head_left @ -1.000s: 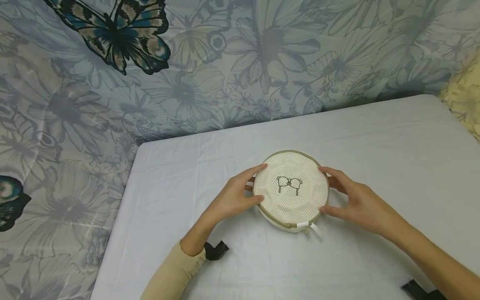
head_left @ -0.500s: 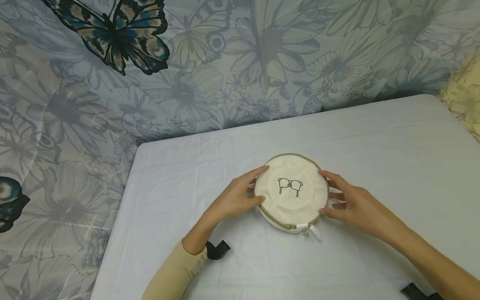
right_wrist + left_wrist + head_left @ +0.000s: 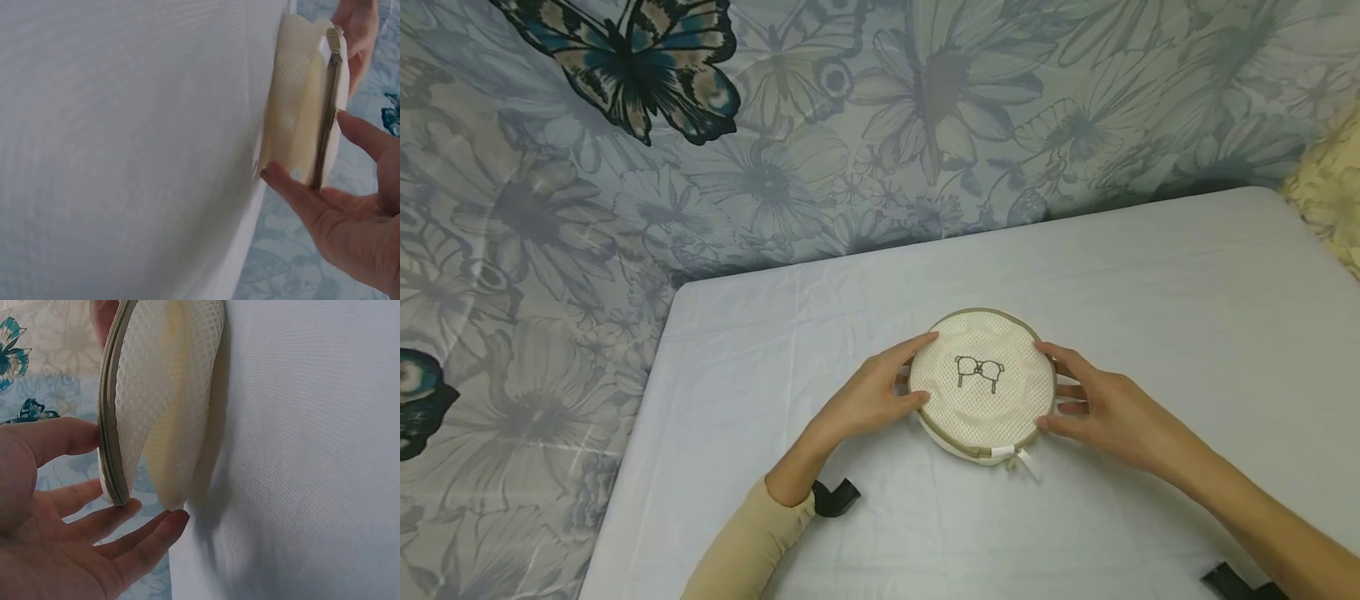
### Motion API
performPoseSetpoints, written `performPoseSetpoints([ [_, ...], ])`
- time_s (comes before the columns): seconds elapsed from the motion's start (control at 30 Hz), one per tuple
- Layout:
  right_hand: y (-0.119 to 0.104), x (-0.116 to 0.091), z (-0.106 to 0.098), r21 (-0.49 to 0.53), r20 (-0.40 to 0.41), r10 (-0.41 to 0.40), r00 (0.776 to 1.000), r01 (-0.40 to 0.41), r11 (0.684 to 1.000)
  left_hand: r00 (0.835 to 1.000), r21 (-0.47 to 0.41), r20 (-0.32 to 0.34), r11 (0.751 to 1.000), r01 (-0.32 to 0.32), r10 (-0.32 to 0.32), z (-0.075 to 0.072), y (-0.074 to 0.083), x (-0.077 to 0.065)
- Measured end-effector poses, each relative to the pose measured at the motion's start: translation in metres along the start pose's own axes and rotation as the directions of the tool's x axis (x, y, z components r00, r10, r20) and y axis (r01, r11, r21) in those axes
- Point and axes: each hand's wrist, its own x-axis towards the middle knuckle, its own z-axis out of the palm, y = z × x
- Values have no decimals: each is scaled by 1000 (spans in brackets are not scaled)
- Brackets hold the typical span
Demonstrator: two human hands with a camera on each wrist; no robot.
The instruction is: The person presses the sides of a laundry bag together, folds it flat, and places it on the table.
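Note:
A round cream mesh laundry bag (image 3: 981,417) with a dark bra-like outline on its lid lies on the white table. Its olive zipper (image 3: 112,425) runs round the rim, and a white-tabbed pull (image 3: 1022,454) hangs at the near right. My left hand (image 3: 872,392) holds the bag's left side, thumb on the rim and fingers along the side. The right hand (image 3: 1101,408) holds the opposite side, thumb and index finger at the rim, other fingers lower. In the right wrist view, the mesh wall (image 3: 294,81) stands between lid and table, with a fingertip near its bottom edge.
White cloth covers the table (image 3: 1187,292), whose back edge meets a grey-blue floral curtain (image 3: 887,125) with a large butterfly. Yellow fabric (image 3: 1330,183) hangs at the right. Black straps (image 3: 835,498) sit at the wrists.
The bag's lid has sunk slightly and its far edge has shifted a little toward me. The right hand's lower fingers have spread along the bag's side. The left hand has barely moved.

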Motion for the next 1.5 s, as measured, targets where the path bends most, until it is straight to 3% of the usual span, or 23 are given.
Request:
performPoseSetpoints([
  [0.37,1,5,0,-110,8,0,1000,1,994,1000,72,-15,997,2,-1,4,-2,2],
  [0.53,1,6,1,-178,-12,-27,1000,25,984,999,223,-41,975,8,1,8,2,-1],
  [0.8,-9,6,8,-328,-31,-158,987,139,934,993,513,-44,855,-74,112,21,12,-13],
  [0.93,-11,11,16,-428,-8,-293,956,262,865,988,593,2,795,-126,155,26,16,-14],
  [1.03,-12,16,21,-489,43,-342,939,318,812,984,630,42,760,-159,171,27,17,-13],
  [1.23,-10,22,29,-593,133,-339,931,349,726,983,693,98,699,-177,152,33,17,-11],
  [1.43,0,24,39,-632,112,-477,872,433,643,981,742,123,643,-189,147,40,15,-10],
  [1.5,2,26,40,-635,105,-506,856,449,629,980,753,124,629,-193,153,42,15,-10],
])
